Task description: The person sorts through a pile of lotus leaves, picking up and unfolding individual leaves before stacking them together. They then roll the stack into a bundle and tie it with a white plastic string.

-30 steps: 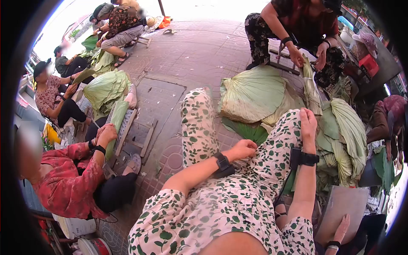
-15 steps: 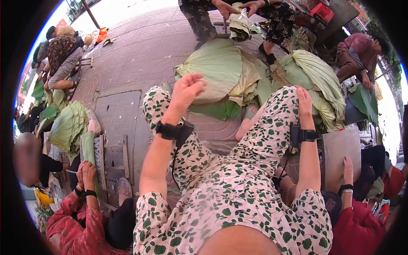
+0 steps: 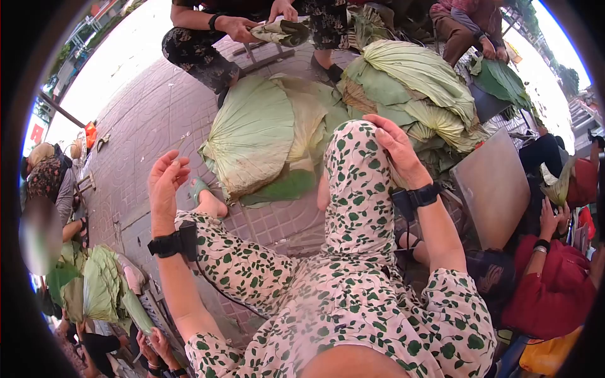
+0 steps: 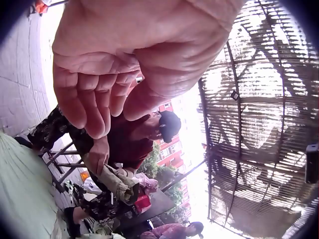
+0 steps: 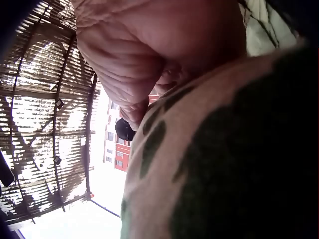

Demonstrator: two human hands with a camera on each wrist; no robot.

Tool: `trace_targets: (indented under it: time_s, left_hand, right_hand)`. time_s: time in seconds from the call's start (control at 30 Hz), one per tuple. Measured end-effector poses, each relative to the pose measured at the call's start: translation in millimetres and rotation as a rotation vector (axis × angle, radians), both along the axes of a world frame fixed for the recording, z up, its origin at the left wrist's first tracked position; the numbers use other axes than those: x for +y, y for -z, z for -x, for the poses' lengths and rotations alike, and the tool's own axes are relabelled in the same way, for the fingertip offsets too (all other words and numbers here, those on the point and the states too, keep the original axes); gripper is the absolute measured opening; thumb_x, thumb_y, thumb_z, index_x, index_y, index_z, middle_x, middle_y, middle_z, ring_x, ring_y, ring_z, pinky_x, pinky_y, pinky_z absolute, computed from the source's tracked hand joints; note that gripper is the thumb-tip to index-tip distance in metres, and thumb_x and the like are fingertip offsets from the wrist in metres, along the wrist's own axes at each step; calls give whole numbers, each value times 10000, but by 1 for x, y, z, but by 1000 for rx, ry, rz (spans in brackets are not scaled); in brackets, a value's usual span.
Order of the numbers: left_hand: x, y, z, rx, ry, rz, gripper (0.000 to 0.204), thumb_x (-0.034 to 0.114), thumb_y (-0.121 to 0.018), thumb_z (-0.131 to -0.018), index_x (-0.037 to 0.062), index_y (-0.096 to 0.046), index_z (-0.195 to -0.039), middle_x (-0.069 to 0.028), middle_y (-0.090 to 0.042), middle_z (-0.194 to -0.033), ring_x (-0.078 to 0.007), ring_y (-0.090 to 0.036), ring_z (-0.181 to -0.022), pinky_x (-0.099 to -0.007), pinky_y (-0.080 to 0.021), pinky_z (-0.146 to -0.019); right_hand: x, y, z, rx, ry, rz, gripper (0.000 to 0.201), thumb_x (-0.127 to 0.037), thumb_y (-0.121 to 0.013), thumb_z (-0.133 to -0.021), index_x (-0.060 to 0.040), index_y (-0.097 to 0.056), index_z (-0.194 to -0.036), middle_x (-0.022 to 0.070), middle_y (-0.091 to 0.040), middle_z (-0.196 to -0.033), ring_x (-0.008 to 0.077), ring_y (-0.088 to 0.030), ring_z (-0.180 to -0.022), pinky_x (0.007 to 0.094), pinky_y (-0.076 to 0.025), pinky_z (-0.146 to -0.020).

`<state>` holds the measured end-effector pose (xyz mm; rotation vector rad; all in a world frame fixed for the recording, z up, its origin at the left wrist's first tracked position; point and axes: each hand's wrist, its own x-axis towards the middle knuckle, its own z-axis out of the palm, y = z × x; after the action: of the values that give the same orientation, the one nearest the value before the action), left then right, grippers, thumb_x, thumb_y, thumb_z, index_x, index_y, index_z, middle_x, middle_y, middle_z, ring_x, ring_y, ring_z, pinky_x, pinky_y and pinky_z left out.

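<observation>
My left hand (image 3: 167,189) is raised in the air above my left knee, its fingers loosely bent and nothing in them. The left wrist view shows the palm and fingers of that left hand (image 4: 99,84) with no object between them. On my right knee (image 3: 359,142), in patterned trousers, rests my right hand (image 3: 400,151); in the right wrist view its palm (image 5: 159,35) lies against the cloth. Between and beyond my knees, a stack of large dried lotus leaves (image 3: 252,135) spreads over the paving. A second leaf pile (image 3: 416,75) lies ahead of my right hand.
Across from me a seated person holds a folded leaf bundle (image 3: 280,31). A grey board (image 3: 495,189) leans to my right, near a person in a red top (image 3: 554,283). More leaves (image 3: 101,283) and seated people are at the left.
My left hand has lifted from beside my right thigh and swung out left. My right hand stays on the right knee. The head view has turned rightward.
</observation>
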<state>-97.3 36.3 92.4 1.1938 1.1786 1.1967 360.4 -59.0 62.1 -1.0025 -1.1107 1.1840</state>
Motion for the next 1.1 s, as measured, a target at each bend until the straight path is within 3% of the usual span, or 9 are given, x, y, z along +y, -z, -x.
trace_targets:
  time_s: [0.1,0.23,0.33,0.57,0.63,0.9,0.97,1.03,1.1]
  left_hand:
    - [0,-1,1,-68,-14,116,291,122,-564,-872,33,-528,-1147,-79,-633,-964,-99,-597,-766,-212,-491,-699]
    - [-3,-9,2,-148,-33,116,298,110,-558,-874,25,-521,-1157,-88,-628,-977,-110,-598,-777,-220,-495,-704]
    - [-4,-14,-3,-118,-83,144,310,97,-553,-874,19,-509,-1170,-97,-621,-991,-119,-597,-788,-225,-497,-713]
    - [-3,-17,-6,-61,-145,216,314,88,-548,-872,8,-500,-1171,-103,-615,-998,-121,-588,-796,-235,-492,-734]
    - [-2,-16,-9,-40,-169,237,314,87,-546,-873,7,-500,-1172,-103,-615,-998,-120,-587,-794,-237,-491,-733]
    - [2,-21,-30,-20,-111,224,277,98,-552,-878,6,-532,-1138,-99,-624,-976,-116,-585,-777,-237,-475,-722]
    - [3,-23,-39,-36,-83,214,274,96,-550,-878,4,-534,-1135,-99,-625,-973,-114,-586,-771,-234,-478,-714]
    - [5,-25,-46,-59,-65,195,271,94,-549,-878,3,-536,-1132,-99,-627,-970,-112,-587,-764,-231,-480,-706]
    - [5,-24,-50,-80,3,208,264,93,-545,-878,8,-540,-1128,-92,-633,-947,-102,-587,-757,-221,-482,-690]
  right_hand:
    - [15,42,-36,93,29,309,411,-292,-566,-893,-18,-501,-1192,25,-581,-1050,96,-554,-920,239,-453,-822]
    - [11,168,-79,-577,231,628,413,-260,-617,-756,7,-594,-1070,143,-625,-998,220,-596,-921,313,-465,-796]
    - [8,217,-81,-744,277,649,465,-200,-636,-743,32,-536,-1134,165,-598,-1050,246,-570,-985,324,-444,-864]
    - [53,223,-67,-1077,322,843,737,-188,-673,-686,-52,-322,-1319,196,-340,-1343,399,-345,-1221,502,-331,-971]
    - [60,238,-66,-1182,353,821,712,-218,-710,-668,-97,-329,-1257,168,-344,-1309,419,-382,-1179,544,-389,-894]
    - [57,244,-59,-1014,469,862,696,-195,-751,-609,30,-407,-1171,212,-523,-1126,361,-542,-1026,405,-443,-875]
    - [51,246,-63,-388,265,802,509,-178,-733,-668,45,-530,-1078,166,-606,-1003,274,-603,-891,368,-472,-813]
    - [51,209,-58,-297,258,787,357,-143,-705,-698,37,-589,-984,104,-633,-919,194,-611,-792,323,-485,-747]
    - [47,165,-52,162,229,588,355,-104,-664,-714,37,-588,-1030,87,-628,-933,181,-598,-813,319,-482,-721]
